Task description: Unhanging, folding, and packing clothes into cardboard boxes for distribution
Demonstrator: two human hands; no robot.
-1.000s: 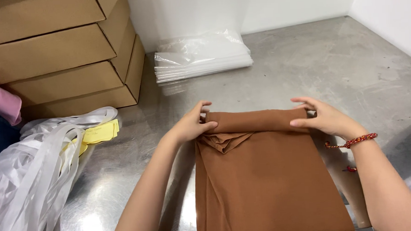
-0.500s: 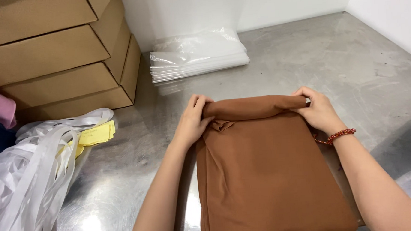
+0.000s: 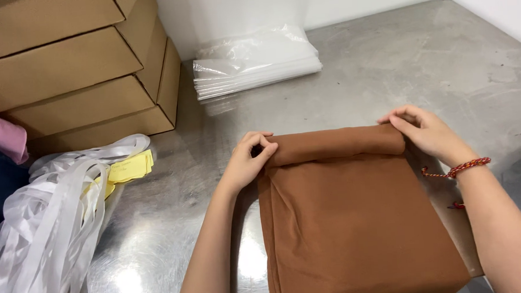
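At the far edge of the brown fabric [image 3: 357,218], both hands grasp the rolled fold [image 3: 336,144]: left hand [image 3: 246,164] pinches its left end with curled fingers, right hand [image 3: 427,133] presses thumb and fingers over its right end. Fabric lies flat on the grey metal table [image 3: 386,70], its near part spread toward the wearer. Step in hand, by judgement: rolling or folding the far edge toward the body; the next turn calls for even pull at both ends so the roll stays straight. Compared with half a second earlier, the roll looks tighter and smoother, with less bunching at the left end. Surroundings: stacked cardboard boxes [image 3: 70,73] at far left, clear plastic bags [image 3: 257,61] beyond, white ribbons [image 3: 47,226] and yellow tags [image 3: 130,168] at left
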